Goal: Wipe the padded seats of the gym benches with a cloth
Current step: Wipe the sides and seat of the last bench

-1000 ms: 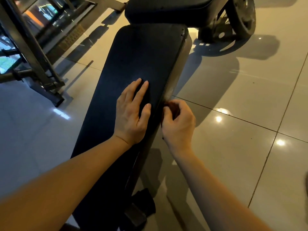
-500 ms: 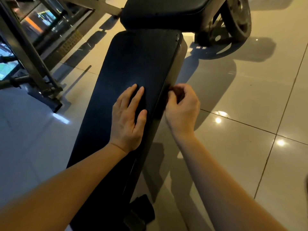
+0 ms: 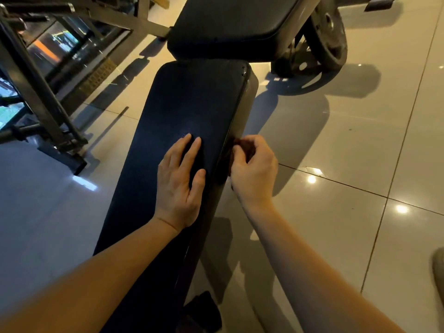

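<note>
Now, starting at the left, the metal rack (image 3: pixel 43 97) stands well apart from the work. The left hand (image 3: pixel 179 183) lies flat on top of the long bench pad (image 3: pixel 187 104), fingers straight and a little spread. It has kept about the same place on the pad over the last second.

The change is just to its right. The cloth (image 3: pixel 243 147), a dark reddish wad, has crept a short way along the pad's right side edge toward the far end, though it has barely shifted in the last half second. The right hand (image 3: pixel 254 169) pinches it between thumb and curled fingers and presses it against that edge.

By my reading, the wipe is now working the side of this pad. Whether the top is already done I cannot tell, and the second seat pad (image 3: pixel 228 27) beyond probably still waits.
</note>
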Tool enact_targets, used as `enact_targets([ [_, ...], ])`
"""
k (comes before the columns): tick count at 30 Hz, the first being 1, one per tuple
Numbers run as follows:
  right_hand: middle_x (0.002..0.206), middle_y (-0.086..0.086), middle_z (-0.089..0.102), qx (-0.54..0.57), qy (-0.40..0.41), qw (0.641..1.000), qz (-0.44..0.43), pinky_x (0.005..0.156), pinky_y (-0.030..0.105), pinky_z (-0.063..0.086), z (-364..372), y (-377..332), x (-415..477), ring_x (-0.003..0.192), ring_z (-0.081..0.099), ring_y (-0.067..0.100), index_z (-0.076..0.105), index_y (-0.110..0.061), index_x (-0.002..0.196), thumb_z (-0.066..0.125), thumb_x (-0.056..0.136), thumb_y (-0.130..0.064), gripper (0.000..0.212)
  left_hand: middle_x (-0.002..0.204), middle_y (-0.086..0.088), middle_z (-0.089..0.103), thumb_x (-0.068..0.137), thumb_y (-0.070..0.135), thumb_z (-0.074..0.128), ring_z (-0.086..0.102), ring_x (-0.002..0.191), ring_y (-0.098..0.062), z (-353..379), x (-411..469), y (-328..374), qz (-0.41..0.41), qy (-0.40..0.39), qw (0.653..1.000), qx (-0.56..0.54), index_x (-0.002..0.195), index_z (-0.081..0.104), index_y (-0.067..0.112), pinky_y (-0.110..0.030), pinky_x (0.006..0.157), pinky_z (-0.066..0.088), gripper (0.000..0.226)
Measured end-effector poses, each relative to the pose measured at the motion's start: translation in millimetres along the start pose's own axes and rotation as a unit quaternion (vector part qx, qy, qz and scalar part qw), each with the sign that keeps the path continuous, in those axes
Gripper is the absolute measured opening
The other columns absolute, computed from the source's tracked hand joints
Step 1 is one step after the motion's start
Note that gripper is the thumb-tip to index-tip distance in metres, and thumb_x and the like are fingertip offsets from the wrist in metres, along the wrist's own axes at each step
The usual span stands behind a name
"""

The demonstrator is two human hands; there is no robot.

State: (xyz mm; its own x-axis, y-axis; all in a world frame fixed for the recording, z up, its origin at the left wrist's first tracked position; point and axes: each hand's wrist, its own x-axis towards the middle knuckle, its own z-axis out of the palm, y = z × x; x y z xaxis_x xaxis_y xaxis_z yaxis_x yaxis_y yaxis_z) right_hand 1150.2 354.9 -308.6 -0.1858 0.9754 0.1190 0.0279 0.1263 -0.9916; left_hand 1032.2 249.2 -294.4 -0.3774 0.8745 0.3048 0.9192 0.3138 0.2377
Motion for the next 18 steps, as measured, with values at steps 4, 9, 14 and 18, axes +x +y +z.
enact_targets([
  [4,0.090,-0.008,0.067,0.032,-0.026,0.999,-0.010,0.077,0.009,0.045,0,-9,-31,0.085,0.061,0.003,0.068,-0.016,0.102,0.065,0.096,-0.013,0.007,0.165,0.001,0.027,0.103,0.042,0.031,0.026,0.152,-0.018,2,3,-1,0.002,0.006,1.000,0.000,0.158,0.033,0.023,-0.050,0.122,0.025,0.058],
  [9,0.083,-0.021,0.057,0.049,0.065,0.993,0.089,0.080,0.022,0.050,6,-4,49,0.080,0.056,-0.001,0.067,-0.020,0.104,0.067,0.095,-0.020,0.008,0.165,0.003,0.027,0.103,0.042,0.032,0.027,0.151,-0.016,1,3,0,-0.008,0.006,1.000,-0.006,0.157,0.033,0.026,-0.050,0.122,0.026,0.057],
  [14,0.097,-0.019,0.059,0.115,0.105,0.983,0.095,0.087,0.021,0.054,7,-10,67,0.094,0.059,-0.002,0.064,-0.019,0.116,0.069,0.096,-0.022,0.021,0.165,0.004,0.027,0.102,0.042,0.033,0.027,0.150,-0.015,1,3,0,-0.008,0.006,1.000,-0.012,0.157,0.034,0.027,-0.045,0.123,0.024,0.057],
  [18,0.096,-0.015,0.064,0.128,0.060,0.988,0.058,0.082,0.009,0.047,6,-8,-25,0.094,0.061,-0.004,0.065,-0.014,0.109,0.071,0.093,-0.009,0.018,0.165,0.004,0.026,0.102,0.043,0.032,0.025,0.151,-0.015,2,3,-3,-0.005,0.001,1.000,-0.011,0.157,0.033,0.026,-0.040,0.123,0.021,0.058],
])
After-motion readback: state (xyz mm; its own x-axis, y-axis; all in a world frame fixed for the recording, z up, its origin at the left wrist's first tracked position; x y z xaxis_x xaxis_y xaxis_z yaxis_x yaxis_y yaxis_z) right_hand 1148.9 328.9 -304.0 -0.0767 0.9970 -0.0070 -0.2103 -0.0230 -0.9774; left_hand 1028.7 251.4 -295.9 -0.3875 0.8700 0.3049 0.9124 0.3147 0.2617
